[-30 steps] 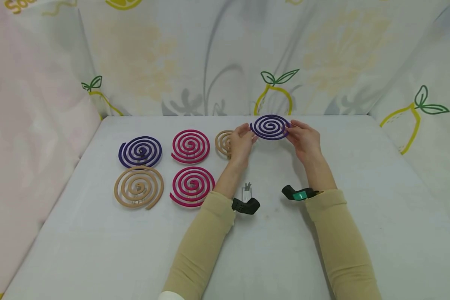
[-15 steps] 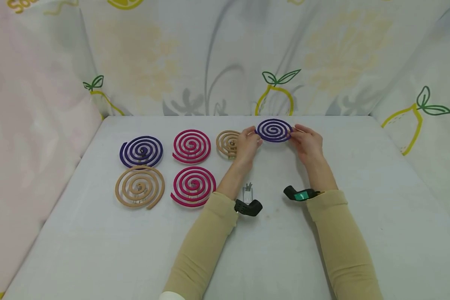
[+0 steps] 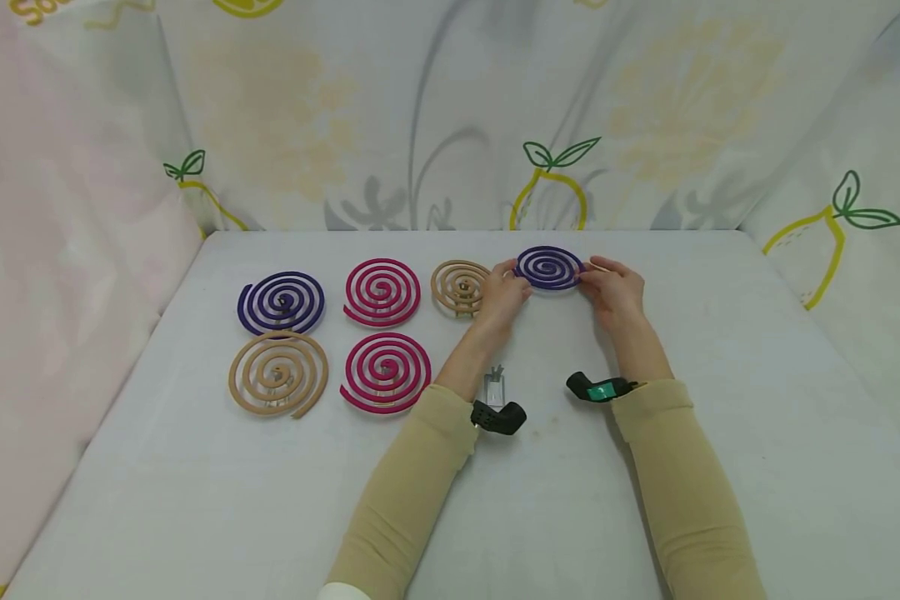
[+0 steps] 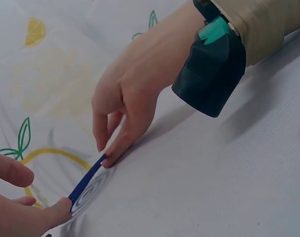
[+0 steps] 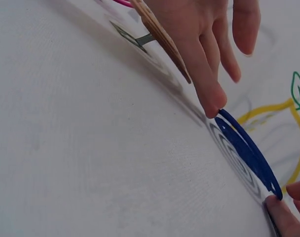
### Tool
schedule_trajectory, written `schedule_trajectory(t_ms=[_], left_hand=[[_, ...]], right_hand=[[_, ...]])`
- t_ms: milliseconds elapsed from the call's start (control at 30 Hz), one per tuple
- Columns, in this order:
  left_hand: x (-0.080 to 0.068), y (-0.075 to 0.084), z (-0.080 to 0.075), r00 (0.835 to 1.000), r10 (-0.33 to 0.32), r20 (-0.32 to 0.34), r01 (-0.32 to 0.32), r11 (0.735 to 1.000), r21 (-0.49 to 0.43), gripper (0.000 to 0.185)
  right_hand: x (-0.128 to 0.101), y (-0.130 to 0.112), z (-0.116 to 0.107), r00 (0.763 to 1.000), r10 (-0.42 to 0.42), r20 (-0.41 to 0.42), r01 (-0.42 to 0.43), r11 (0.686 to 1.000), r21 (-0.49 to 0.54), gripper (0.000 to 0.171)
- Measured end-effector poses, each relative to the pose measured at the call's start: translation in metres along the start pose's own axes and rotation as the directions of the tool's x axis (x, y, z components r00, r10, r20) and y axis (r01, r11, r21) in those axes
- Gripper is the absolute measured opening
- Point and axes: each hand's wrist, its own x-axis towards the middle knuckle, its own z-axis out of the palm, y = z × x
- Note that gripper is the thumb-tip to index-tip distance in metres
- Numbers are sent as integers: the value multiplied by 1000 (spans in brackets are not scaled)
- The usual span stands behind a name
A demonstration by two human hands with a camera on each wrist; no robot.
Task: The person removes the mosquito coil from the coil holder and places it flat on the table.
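Purple spiral coil (image 3: 548,267) is held far on the white desk (image 3: 757,400), lying nearly flat, just above its shadow. The left hand (image 3: 504,293) pinches its left rim, the right hand (image 3: 613,292) its right rim, fingers lightly curled. A tan coil (image 3: 459,287) stands close on its left; open desk lies right and near.
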Motion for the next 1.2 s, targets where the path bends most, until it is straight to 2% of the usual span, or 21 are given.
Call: schedule_trajectory(t_ms=[133,333,800,1033,1200], left_hand=[[-1,-1,1,1000,6,17,-6,1000,4,65],[-1,-2,2,998,10,58,-11,1000,14,65],[1,-6,1,998,8,69,-11,999,43,64],[0,-6,1,998,14,62,-18,998,62,63],[0,-8,2,998,21,56,-24,999,47,62]], right_hand=[[-1,-1,3,1000,7,-9,-7,998,-64,59],[-3,-1,7,1000,-18,-10,17,997,-76,60],[-4,6,13,993,-111,32,115,967,-225,56],[-6,4,14,992,-111,54,122,953,-277,56],[-7,4,16,994,-100,44,109,954,-280,56]])
